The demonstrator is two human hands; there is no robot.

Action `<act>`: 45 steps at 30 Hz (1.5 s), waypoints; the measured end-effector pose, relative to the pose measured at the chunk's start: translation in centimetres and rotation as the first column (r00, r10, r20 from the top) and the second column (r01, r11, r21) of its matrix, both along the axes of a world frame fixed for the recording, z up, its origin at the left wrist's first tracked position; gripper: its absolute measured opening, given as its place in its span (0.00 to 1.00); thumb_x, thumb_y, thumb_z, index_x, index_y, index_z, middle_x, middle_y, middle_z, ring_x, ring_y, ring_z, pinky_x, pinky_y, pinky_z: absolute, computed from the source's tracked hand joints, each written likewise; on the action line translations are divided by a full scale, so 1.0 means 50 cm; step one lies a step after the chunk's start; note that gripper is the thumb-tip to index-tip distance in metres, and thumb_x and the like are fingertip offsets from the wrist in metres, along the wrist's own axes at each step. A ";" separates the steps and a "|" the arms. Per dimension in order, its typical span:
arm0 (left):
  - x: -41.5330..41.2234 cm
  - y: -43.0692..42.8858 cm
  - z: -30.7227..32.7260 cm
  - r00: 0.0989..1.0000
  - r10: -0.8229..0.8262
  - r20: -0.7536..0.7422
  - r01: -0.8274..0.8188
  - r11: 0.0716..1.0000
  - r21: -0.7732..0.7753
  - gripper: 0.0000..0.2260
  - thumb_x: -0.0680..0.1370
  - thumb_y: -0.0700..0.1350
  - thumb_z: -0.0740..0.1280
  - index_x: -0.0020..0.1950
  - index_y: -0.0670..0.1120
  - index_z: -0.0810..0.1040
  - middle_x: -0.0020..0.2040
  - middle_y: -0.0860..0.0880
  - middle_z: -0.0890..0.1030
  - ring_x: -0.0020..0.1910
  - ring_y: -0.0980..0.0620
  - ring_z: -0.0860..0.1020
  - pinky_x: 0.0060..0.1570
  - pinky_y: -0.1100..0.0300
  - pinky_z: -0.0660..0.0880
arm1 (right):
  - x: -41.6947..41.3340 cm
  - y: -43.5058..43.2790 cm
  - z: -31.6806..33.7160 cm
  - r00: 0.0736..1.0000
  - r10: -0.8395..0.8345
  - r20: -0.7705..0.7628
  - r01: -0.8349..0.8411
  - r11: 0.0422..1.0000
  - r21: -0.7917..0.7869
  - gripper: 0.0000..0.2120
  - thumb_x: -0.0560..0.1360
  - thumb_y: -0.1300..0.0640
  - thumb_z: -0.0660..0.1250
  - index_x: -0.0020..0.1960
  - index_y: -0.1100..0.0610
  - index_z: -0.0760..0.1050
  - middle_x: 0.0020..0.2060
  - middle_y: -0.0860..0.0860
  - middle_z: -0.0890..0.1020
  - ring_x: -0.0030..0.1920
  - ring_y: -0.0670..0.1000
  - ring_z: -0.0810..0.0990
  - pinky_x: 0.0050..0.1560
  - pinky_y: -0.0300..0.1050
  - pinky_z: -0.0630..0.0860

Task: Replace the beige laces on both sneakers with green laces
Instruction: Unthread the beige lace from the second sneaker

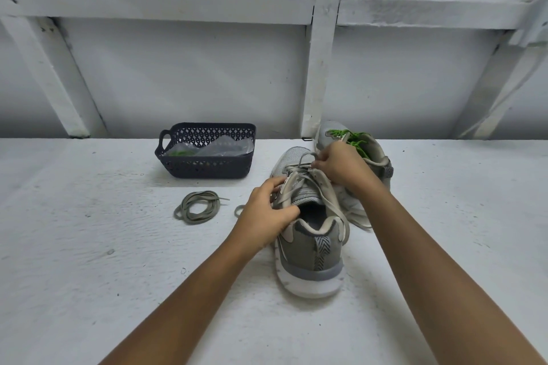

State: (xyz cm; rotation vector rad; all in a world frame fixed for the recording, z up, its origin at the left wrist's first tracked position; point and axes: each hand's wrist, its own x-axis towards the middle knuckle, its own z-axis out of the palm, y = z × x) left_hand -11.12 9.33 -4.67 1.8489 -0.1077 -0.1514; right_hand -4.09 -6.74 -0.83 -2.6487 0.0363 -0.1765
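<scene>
One beige lace [302,159] in right hand [338,166] grip, above sneaker [311,249].

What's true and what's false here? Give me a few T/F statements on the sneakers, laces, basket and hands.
1. The far sneaker carries green laces. True.
2. The near sneaker is fully unlaced. False: a beige lace runs through its eyelets.
3. The loose lace lies in the basket. False: it lies coiled on the table, outside the basket.
4. The right hand pinches the beige lace. True.
5. The left hand lies flat on the table. False: it grips the near sneaker's side.
6. The basket holds a plastic bag. True.
</scene>
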 end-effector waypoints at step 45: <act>0.009 0.005 -0.010 0.998 0.009 0.064 -0.012 0.998 0.062 0.25 0.71 0.44 0.69 0.67 0.54 0.70 0.63 0.51 0.74 0.58 0.54 0.75 0.58 0.59 0.72 | 0.019 -0.011 0.005 0.969 -0.044 -0.244 0.156 0.872 0.463 0.04 0.74 0.67 0.65 0.45 0.67 0.78 0.39 0.63 0.81 0.36 0.54 0.78 0.36 0.46 0.79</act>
